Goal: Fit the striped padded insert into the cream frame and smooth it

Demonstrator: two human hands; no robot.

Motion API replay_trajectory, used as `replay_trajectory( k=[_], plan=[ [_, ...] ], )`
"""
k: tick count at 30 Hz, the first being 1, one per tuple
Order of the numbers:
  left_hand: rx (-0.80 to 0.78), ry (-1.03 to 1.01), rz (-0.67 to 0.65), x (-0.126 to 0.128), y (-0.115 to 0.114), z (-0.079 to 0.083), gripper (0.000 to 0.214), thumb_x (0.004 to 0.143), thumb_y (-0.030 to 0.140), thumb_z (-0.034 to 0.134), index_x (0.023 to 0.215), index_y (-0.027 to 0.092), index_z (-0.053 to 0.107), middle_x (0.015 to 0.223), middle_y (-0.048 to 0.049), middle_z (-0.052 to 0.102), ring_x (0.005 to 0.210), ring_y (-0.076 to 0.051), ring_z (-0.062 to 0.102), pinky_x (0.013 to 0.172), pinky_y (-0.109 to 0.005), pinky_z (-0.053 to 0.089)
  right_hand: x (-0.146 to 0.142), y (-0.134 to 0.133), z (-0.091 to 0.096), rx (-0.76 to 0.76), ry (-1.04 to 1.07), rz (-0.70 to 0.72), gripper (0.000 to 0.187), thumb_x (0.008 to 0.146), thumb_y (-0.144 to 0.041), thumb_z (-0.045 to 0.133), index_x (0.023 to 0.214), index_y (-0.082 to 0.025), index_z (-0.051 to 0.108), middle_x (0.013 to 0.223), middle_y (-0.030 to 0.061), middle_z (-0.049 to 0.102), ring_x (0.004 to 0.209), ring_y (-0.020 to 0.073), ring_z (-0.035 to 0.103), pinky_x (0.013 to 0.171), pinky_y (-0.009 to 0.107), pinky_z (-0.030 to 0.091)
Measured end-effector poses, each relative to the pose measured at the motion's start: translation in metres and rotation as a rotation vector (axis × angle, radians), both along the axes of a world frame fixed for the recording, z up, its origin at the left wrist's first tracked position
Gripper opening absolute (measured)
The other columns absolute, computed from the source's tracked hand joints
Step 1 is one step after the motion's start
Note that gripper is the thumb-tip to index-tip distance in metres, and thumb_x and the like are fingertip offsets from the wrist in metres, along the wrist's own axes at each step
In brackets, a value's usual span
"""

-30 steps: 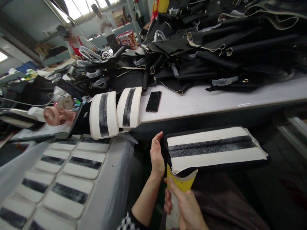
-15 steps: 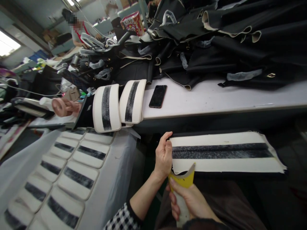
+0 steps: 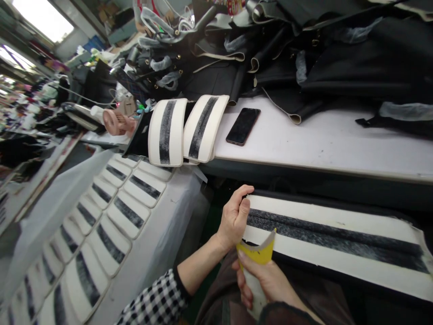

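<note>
My left hand (image 3: pixel 234 217) is closed around the near left end of a long white panel (image 3: pixel 304 207) that has a dark stripe down its middle. Black material borders the panel along its long sides, and it lies over my lap area. In my right hand (image 3: pixel 267 280) is a yellow scraper (image 3: pixel 260 255) with a pale handle and a curved, notched front edge. The scraper's blade is close beside the panel's left corner, below my left hand; whether it touches the panel I cannot tell.
Left, a sheet-covered table (image 3: pixel 149 253) bears rows of smaller striped white pieces (image 3: pixel 113 243). On the white bench (image 3: pixel 304 140) are two striped pieces (image 3: pixel 167 131), a phone (image 3: pixel 243 126), a pink fan (image 3: pixel 117 122) and heaped black bags (image 3: pixel 365 67). A person is partly visible behind.
The camera view has turned, so the bench items appear further right and higher. The panel now slants down to the right in view. Both hands keep their holds.
</note>
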State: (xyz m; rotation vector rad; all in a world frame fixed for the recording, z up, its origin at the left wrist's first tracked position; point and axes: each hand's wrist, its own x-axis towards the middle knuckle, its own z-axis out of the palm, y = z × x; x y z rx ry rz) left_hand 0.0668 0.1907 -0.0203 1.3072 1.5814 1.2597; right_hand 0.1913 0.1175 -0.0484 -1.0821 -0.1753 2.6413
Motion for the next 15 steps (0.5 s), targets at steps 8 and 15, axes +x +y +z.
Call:
replay_trajectory(
  k=[8, 15],
  plan=[
    [0.034, 0.217, 0.026, 0.006, 0.004, 0.003, 0.032, 0.101, 0.033, 0.037, 0.118, 0.016, 0.058, 0.123, -0.009, 0.061, 0.117, -0.02, 0.055, 0.104, -0.034, 0.042, -0.003, 0.002, -0.005, 0.005, -0.11, 0.0, 0.056, 0.053, -0.067, 0.08, 0.068, -0.014, 0.069, 0.047, 0.0005, 0.056, 0.03, 0.011, 0.042, 0.032, 0.025, 0.035],
    [0.075, 0.639, 0.061, 0.017, 0.005, 0.007, 0.03, 0.099, 0.035, 0.04, 0.115, 0.017, 0.057, 0.118, -0.0083, 0.064, 0.115, -0.02, 0.056, 0.114, -0.042, 0.031, -0.002, -0.005, -0.013, 0.107, -0.086, -0.061, 0.045, 0.06, -0.063, 0.077, 0.067, -0.02, 0.068, 0.051, -0.0013, 0.059, 0.034, 0.0102, 0.045, 0.036, 0.024, 0.04]
  ],
)
